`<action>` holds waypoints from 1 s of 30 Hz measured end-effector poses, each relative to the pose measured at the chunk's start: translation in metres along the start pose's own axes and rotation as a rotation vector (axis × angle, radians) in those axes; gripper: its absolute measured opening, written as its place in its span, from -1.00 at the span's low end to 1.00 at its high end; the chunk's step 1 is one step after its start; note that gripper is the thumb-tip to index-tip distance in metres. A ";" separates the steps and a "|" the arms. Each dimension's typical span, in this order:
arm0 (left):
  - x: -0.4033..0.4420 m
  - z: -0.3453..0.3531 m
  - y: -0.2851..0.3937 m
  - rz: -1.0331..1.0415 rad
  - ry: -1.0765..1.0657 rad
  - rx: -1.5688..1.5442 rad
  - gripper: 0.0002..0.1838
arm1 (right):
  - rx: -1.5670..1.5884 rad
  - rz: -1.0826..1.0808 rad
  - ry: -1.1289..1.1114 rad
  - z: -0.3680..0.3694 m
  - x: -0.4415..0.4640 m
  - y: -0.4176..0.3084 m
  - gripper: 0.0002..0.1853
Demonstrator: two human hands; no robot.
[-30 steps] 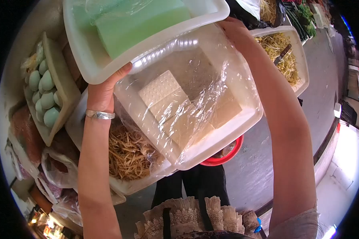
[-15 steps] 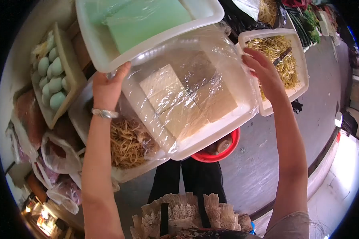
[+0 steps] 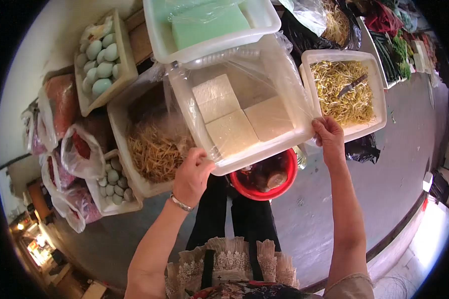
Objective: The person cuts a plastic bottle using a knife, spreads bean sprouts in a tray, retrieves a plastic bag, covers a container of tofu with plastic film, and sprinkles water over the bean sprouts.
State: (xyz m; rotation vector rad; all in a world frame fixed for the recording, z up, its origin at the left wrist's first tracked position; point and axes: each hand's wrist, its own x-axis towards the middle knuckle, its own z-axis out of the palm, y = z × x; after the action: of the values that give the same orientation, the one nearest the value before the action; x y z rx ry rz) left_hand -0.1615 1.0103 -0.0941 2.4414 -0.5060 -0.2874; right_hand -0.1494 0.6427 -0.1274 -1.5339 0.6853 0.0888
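A white tub with pale blocks of tofu stands in front of me. Clear plastic film is stretched across its top. At the tub's near left corner, my left hand has its fingers curled in on the film's edge. My right hand pinches the film at the near right corner, thumb against fingers. Behind it sits another white tub with a green block under film. Shredded pale strips fill the tub to the left.
Bean sprouts with a dark-handled tool lie in a tub at right. A red basin stands below the tofu tub. Pale blue eggs fill a box at left, near plastic bags and a smaller egg box.
Both hands have come toward me from the tub's sides to its near corners. The film now lies tauter and less wrinkled over the tofu. The view has shifted.
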 end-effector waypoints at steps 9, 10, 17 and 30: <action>-0.041 0.008 0.005 0.009 0.116 0.033 -0.92 | 0.043 0.094 -0.180 -0.037 0.000 0.014 -0.84; -0.043 0.009 0.006 0.004 0.120 0.033 -0.93 | 0.007 0.078 -0.207 -0.039 0.000 0.015 -0.84; -0.055 0.028 0.018 -0.056 0.154 -0.011 -0.96 | -0.128 -0.119 -0.163 -0.050 -0.005 0.018 -0.85; -0.051 0.094 0.040 -0.255 0.516 -0.123 -0.93 | 0.132 -0.054 -0.362 -0.012 -0.008 0.105 -0.63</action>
State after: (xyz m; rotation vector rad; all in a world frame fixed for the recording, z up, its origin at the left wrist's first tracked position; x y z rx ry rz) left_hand -0.2486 0.9524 -0.1393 2.3343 0.0467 0.2049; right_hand -0.2094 0.6421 -0.2150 -1.3615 0.3543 0.2690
